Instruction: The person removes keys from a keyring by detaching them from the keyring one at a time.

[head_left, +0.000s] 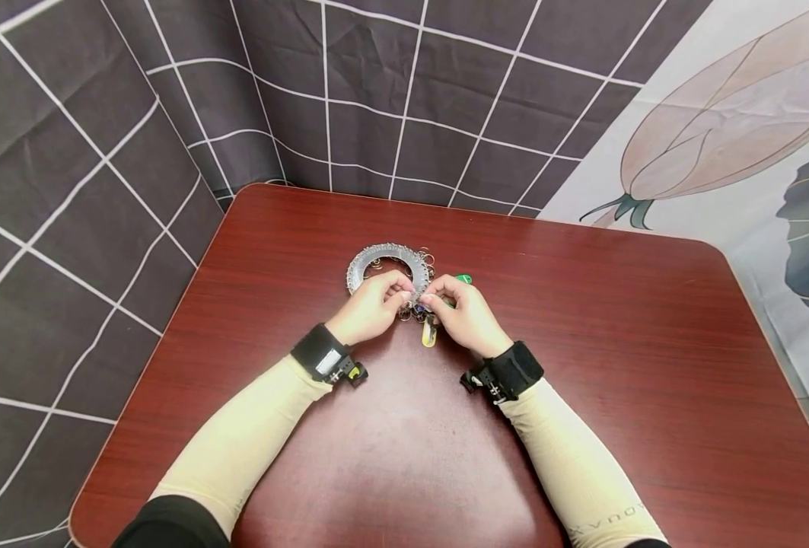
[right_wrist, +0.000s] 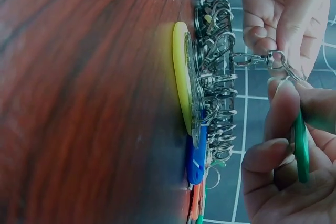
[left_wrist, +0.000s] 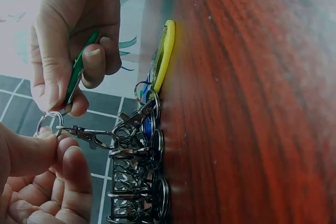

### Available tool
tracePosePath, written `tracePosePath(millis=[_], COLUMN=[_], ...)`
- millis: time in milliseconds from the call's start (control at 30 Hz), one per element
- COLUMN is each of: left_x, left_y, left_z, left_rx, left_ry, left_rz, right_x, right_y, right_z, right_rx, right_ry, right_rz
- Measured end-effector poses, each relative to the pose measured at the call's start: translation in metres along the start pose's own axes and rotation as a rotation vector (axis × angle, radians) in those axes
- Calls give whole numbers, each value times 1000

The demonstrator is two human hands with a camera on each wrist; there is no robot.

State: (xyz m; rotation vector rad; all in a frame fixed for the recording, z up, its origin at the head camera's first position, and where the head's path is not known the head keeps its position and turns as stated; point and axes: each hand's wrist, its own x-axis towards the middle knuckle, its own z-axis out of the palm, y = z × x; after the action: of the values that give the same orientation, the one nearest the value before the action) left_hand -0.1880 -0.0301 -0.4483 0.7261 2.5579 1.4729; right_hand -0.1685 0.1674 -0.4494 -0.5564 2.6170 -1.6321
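Note:
A split key ring (left_wrist: 48, 121) on a metal swivel clasp (left_wrist: 89, 137) is pinched between the thumb and fingers of my left hand (head_left: 373, 304). My right hand (head_left: 471, 316) pinches a green key tag (right_wrist: 301, 148) right at that key ring; fingertips partly hide where tag and ring meet. The clasp hooks onto a clear round holder (head_left: 358, 275) lined with several clasps and rings. Beside the holder, a yellow key tag (left_wrist: 166, 56) and a blue key tag (right_wrist: 196, 161) lie near the table surface.
Another green tag (head_left: 463, 278) lies beyond my right hand, and a red tag (right_wrist: 196, 201) shows low in the right wrist view. The red-brown table (head_left: 294, 251) meets a dark checked cloth (head_left: 363, 137) behind and a flower-print cloth (head_left: 705, 152) at right.

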Motion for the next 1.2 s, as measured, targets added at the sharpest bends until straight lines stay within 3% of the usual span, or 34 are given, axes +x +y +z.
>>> tracePosePath(millis=[200, 333, 567, 867, 1033, 1200], left_x=[0, 0, -2, 0, 0, -1], left_y=[-1, 0, 2, -1, -1, 1], left_z=[-1, -3, -1, 5, 5, 5], left_rx=[61, 79, 86, -146, -148, -116], left_ry=[20, 24, 55, -25, -55, 2], left_rz=[108, 124, 90, -47, -47, -29], right_x=[2, 3, 2, 1, 1, 1], right_y=[4, 2, -1, 1, 0, -1], right_z=[-1, 0, 1, 2, 3, 4], right_rx=[-52, -88, -99, -10, 23, 30], right_ry=[27, 48, 78, 72, 69, 70], right_rz=[-28, -49, -37, 51, 31, 35])
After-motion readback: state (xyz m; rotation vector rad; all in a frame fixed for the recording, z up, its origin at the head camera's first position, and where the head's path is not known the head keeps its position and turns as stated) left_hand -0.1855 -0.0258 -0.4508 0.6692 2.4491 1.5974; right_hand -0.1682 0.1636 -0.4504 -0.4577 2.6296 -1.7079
